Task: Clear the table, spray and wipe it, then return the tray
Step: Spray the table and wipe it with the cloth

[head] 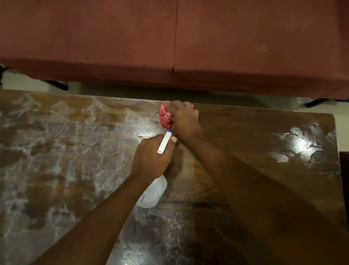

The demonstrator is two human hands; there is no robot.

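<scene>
Grip: right hand [184, 117] clutches bunched red checked cloth [166, 117], pressing it at far edge of wet brown wooden table [252, 138] to wipe.
Left hand [152, 156]: grasps white plastic spray bottle [153, 190], nozzle aimed ahead for respraying.
Tray: not visible.

I saw the brown wooden table [252, 138] with white wet streaks, mostly on its left side. The white spray bottle [153, 193] was tilted in the left hand [151, 157], nozzle toward the far edge. The red checked cloth [165, 117] was crumpled under the right hand [185, 118] at that edge.
</scene>
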